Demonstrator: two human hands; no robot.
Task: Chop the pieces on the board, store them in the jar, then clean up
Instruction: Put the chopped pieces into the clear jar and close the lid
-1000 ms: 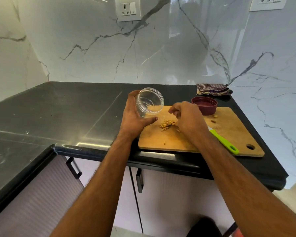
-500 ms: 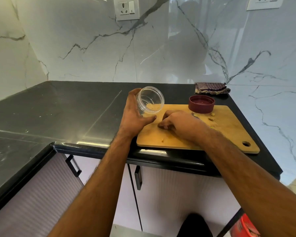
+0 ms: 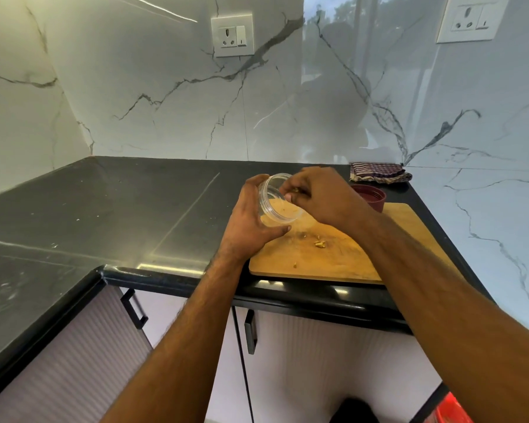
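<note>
Two bare forearms are seen, uncovered by any sleeve up to the frame's lower edge. No watch, ring or band is worn on the left hand or the right hand. Fine hair is visible along both forearms.

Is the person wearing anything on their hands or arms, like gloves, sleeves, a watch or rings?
Nothing shows. The left hand and right hand are bare, with no gloves. Both forearms are uncovered up to the picture's edge, with no sleeve, watch or bracelet in view. No rings are visible on the fingers that show.
</note>
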